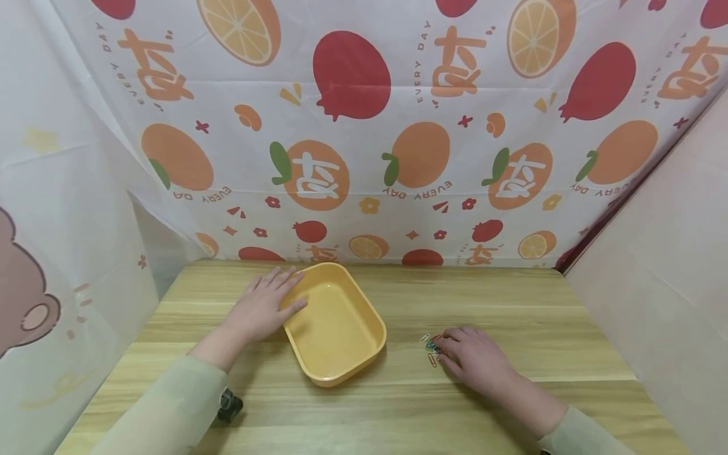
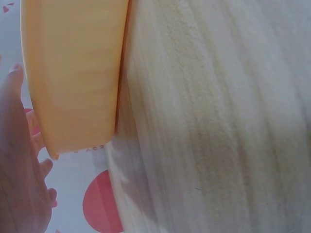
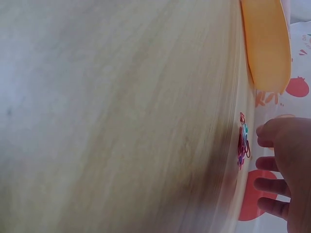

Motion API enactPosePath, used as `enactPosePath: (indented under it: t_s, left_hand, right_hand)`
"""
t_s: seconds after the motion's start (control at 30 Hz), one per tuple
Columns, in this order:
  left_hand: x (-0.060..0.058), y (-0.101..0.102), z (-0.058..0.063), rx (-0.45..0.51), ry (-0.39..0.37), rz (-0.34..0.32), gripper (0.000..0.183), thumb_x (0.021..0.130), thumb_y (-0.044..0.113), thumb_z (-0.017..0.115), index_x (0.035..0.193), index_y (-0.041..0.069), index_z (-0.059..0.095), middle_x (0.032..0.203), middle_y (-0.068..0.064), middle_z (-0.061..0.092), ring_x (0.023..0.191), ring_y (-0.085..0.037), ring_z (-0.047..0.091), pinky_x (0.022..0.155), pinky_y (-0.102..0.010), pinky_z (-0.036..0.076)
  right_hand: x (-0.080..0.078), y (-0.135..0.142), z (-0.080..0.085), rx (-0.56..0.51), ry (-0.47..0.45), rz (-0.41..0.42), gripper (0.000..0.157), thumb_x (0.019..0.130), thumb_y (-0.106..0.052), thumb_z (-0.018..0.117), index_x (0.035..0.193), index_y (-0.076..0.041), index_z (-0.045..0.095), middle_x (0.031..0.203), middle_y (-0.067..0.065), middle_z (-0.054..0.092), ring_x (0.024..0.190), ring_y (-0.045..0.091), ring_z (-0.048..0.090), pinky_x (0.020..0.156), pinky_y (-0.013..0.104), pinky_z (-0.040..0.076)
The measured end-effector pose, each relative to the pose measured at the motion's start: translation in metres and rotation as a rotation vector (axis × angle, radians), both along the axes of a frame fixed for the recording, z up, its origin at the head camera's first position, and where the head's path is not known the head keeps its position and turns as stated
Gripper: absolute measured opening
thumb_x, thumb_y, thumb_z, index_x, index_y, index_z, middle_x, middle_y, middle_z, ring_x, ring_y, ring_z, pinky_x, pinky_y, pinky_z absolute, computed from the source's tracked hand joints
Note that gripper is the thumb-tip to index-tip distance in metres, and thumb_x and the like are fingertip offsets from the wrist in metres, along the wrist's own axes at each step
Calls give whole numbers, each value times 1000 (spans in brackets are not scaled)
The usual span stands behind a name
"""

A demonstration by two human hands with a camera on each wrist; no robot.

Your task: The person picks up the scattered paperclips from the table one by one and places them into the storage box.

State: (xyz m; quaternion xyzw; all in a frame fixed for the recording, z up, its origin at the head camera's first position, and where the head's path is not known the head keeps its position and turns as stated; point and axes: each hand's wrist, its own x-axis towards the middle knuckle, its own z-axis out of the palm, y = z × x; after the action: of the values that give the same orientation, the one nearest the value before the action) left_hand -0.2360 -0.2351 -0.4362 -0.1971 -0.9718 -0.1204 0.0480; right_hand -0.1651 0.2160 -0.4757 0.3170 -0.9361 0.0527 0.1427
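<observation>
A yellow rectangular tray (image 1: 332, 328) with rounded corners stands on the table, its inside bare. My left hand (image 1: 263, 308) rests on the tray's left rim with spread fingers, the thumb reaching over the inside. To the right of the tray lies a small pile of coloured paper clips (image 1: 433, 346). Right at the pile is my right hand (image 1: 474, 357), its fingers extended and slightly bent. In the right wrist view the paper clips (image 3: 243, 141) lie on the wood just beyond the fingertips, and nothing shows in that hand.
The wooden table (image 1: 370, 417) ends at a fruit-printed cloth (image 1: 352, 158) at the back. White cloth walls close off both sides. A small black object (image 1: 230, 404) shows beside the left sleeve.
</observation>
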Motion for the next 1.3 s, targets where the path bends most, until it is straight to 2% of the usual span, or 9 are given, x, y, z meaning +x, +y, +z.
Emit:
enactPosePath:
  t_s: [0.2,0.47,0.77,0.9,1.3]
  left_hand:
    - [-3,-1,-1,2,-7,2,71,100,58,44,158,20,30,162,-11,26,149,-40,15,118,-64,7]
    - [-4,0,-6,0,-19,4,72,100,63,37,158,21,28,163,-10,23,149,-41,14,118,-64,6]
    - [-5,0,-6,-8,-9,-3,72,100,62,38,158,20,29,163,-10,25,148,-42,17,118,-64,7]
    - [-6,0,-7,-16,-12,-2,73,100,65,34,158,21,29,162,-11,26,148,-42,18,118,-63,7]
    - [-7,2,-5,-17,-38,-1,70,102,59,38,158,19,29,163,-10,23,149,-41,15,119,-61,6]
  right_hand:
    - [-1,-3,2,23,-18,5,24,89,-30,74,110,-19,76,111,-2,69,105,21,62,95,46,51]
    - [-1,-4,-2,15,-12,31,16,87,-26,78,102,-20,78,105,-3,70,99,18,63,91,42,52]
    - [-3,-4,-4,25,6,41,15,85,-26,78,100,-20,78,104,-3,70,98,18,62,91,42,53]
    - [-3,-5,-3,24,20,50,15,84,-25,80,98,-19,77,103,-2,70,96,19,62,89,43,53]
    - [-4,-3,-3,17,60,86,11,81,-22,82,91,-22,77,97,-6,68,91,15,61,83,39,54]
